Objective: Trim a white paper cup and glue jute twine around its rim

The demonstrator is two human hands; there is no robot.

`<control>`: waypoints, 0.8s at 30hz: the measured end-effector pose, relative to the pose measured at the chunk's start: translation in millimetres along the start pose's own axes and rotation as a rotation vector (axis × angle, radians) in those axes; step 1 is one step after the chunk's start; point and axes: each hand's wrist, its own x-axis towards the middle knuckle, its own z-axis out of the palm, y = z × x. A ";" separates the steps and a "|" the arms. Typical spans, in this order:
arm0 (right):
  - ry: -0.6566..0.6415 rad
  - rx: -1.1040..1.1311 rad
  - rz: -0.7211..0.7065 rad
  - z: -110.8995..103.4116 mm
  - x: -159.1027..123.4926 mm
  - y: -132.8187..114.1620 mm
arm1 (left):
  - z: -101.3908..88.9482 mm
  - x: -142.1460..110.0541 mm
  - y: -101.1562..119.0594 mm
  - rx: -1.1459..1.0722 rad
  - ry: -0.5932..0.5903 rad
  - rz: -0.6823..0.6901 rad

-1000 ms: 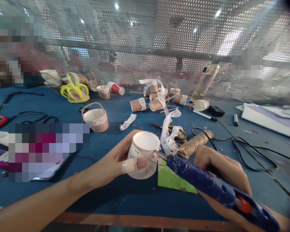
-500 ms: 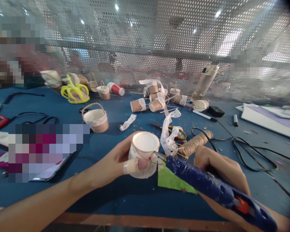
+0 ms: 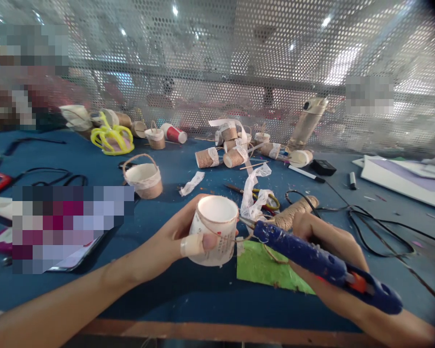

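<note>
Twine (image 3: 239, 240) runs slackly across the front of the white paper cup (image 3: 222, 253) and out beneath the blue glue gun (image 3: 326, 263), and that looseness is what we would watch: if it sags, it could stick low or crooked, or snag on the metal tip (image 3: 248, 222). Our left hand (image 3: 179, 237) wraps the cup, taped thumb across the front, while our right hand (image 3: 328, 237) is closed around the gun. We see the tip just beside the right of the rim; whether they touch, we cannot tell. Should it be hot, a slip could scorch the paper or reach our left fingers, which seem to curl round to that side. Squeezing too hard might also dent the thin wall and put the rim out of round. We have the cup over the near part of the counter (image 3: 166, 299), left of the green sheet (image 3: 261, 268). Its mouth faces up and a little towards us, its long axis close to upright with a slight lean right at the top; the gun's slants from lower right up to the tip at upper left.
</note>
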 end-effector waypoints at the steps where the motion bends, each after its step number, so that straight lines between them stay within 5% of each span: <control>1: 0.000 -0.009 0.001 -0.6 -0.2 -1.0 | -0.1 0.2 -1.0 -0.013 0.004 0.000; 24: 0.032 0.063 0.012 3.4 0.1 5.2 | -3.0 -0.4 0.1 -0.052 -0.009 -0.041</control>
